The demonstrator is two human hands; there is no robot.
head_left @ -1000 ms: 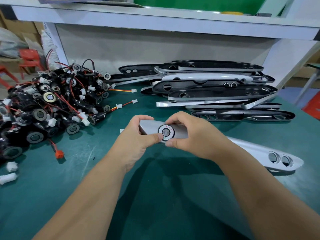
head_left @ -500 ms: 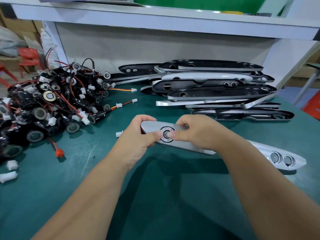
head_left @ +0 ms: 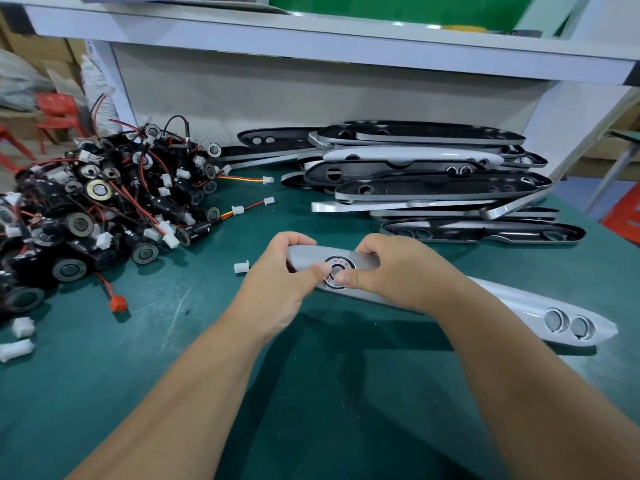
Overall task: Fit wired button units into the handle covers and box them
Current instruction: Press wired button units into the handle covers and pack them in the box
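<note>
— Where is the piece being worked on?

— The silver handle cover (head_left: 519,303) lies lengthwise over the green tabletop (head_left: 311,393), in the middle, and runs off to the near right. Its left end is lifted in both hands. Its right end has two round holes (head_left: 568,323).

— And the grips?

— The left grip (head_left: 277,282) has its fingers curled over the far edge of the cover's left tip, with the thumb on top. The right grip (head_left: 398,271) wraps the cover just beside it, fingers over the far edge too. Both thumbs press on the round face of a button unit (head_left: 337,263) seated in the cover, and their tips nearly meet.

— Can you see its wire?

— No, whatever is under the cover is hidden.

— What else is on the tabletop?

— At the far left is a heap of black button units (head_left: 97,209) tangled in red and black leads. At the far right is a stack of handle covers (head_left: 415,178), most of them with the dark inner side up. A loose white connector (head_left: 241,267) sits just left of the left grip.
</note>
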